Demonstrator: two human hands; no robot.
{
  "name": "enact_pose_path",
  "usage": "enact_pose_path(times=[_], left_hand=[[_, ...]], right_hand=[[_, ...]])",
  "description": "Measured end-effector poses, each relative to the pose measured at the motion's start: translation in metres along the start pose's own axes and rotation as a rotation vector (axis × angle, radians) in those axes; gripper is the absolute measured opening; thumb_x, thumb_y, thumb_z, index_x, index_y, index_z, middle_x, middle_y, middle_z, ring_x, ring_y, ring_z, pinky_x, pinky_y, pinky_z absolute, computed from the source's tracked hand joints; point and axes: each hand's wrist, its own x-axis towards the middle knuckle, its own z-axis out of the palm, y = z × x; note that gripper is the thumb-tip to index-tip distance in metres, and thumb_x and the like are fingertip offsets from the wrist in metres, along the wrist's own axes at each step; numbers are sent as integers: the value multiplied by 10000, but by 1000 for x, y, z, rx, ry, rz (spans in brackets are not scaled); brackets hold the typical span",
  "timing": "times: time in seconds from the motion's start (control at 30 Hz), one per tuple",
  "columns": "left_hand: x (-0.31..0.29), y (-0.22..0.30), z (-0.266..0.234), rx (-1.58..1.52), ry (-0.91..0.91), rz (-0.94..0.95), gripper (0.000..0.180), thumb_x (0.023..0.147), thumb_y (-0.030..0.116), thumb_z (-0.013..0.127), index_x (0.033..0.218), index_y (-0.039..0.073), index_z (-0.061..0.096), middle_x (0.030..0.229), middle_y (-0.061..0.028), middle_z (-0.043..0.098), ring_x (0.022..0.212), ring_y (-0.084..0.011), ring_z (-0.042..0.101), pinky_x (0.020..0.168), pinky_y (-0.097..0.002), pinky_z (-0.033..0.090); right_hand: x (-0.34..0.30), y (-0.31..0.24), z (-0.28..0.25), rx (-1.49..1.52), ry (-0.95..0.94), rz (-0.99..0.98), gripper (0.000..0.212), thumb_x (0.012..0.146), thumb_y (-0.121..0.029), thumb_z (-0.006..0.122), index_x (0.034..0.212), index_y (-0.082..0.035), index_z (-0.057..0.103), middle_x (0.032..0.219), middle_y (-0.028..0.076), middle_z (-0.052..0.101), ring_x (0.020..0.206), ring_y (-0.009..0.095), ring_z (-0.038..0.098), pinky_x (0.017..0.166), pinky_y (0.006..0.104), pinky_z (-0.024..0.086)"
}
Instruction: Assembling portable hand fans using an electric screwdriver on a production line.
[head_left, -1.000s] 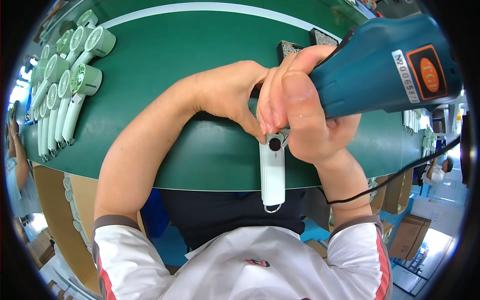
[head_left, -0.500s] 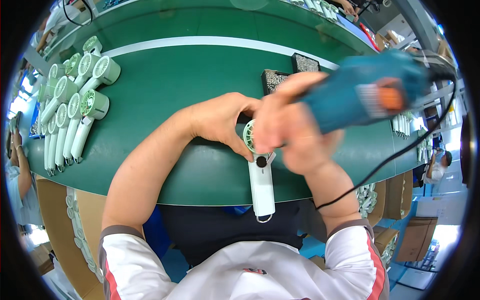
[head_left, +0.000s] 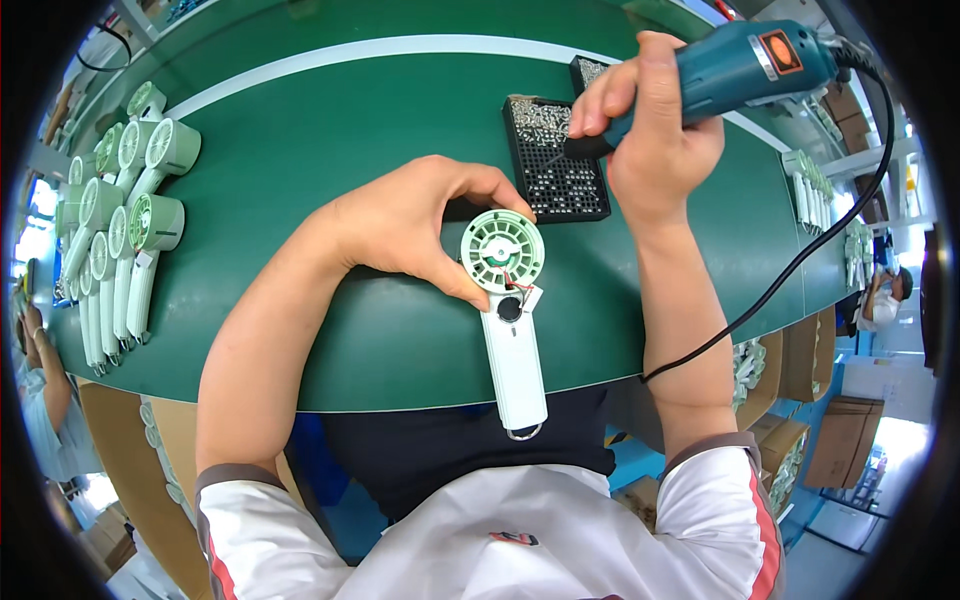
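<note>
My left hand (head_left: 420, 225) grips a pale green handheld fan (head_left: 517, 365) by its round head, thumb on one side and fingers on the other. The fan's head faces up, showing a slotted round housing with thin red and dark wires and a black round part at the neck. Its handle points toward me, with a metal ring at the end. My right hand (head_left: 660, 135) is wrapped round a teal electric screwdriver (head_left: 740, 70) with a black nose. The screwdriver's tip is over a black screw tray (head_left: 558, 205) filled with small silver screws; whether it touches one I cannot tell.
Several similar fans (head_left: 135, 220) stand clustered on the green table (head_left: 400, 130) at the left. A second screw tray (head_left: 588, 72) lies behind the first. The black power cord (head_left: 800, 258) loops down across my right forearm. Cardboard boxes (head_left: 790, 355) of parts stand below the table edge.
My right hand has lifted the screwdriver off the fan's head and swung it up and away to the screw tray. My left hand still holds the fan.
</note>
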Motion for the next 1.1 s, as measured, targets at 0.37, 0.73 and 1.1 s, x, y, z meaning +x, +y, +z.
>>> enact_pose_path(times=[0.37, 0.73, 1.1], left_hand=[[0, 2, 1, -15, -2, -28, 695, 602, 194, 982, 1190, -20, 681, 1108, -86, 738, 1044, -173, 690, 1006, -321, 515], [0, 1, 0, 4, -12, 0, 697, 597, 186, 977, 1193, -22, 681, 1109, -94, 739, 1044, -182, 693, 1006, -328, 518], [1, 0, 0, -2, -9, 7, 691, 592, 180, 981, 1186, -16, 688, 1119, -85, 739, 1042, -170, 693, 988, -318, 524]], right_hand=[[-5, 9, 7, -101, -58, -10, 223, 1047, -201, 637, 1031, 17, 592, 655, 50, 550, 523, 174, 577, 492, 340, 520], [-7, 14, 7, -99, -99, 20, 208, 1053, -187, 626, 1054, 20, 601, 666, 47, 558, 529, 160, 580, 502, 338, 525], [-6, 13, 9, -136, -36, 23, 213, 1041, -192, 641, 1007, 14, 597, 666, 50, 553, 530, 179, 585, 500, 342, 529]])
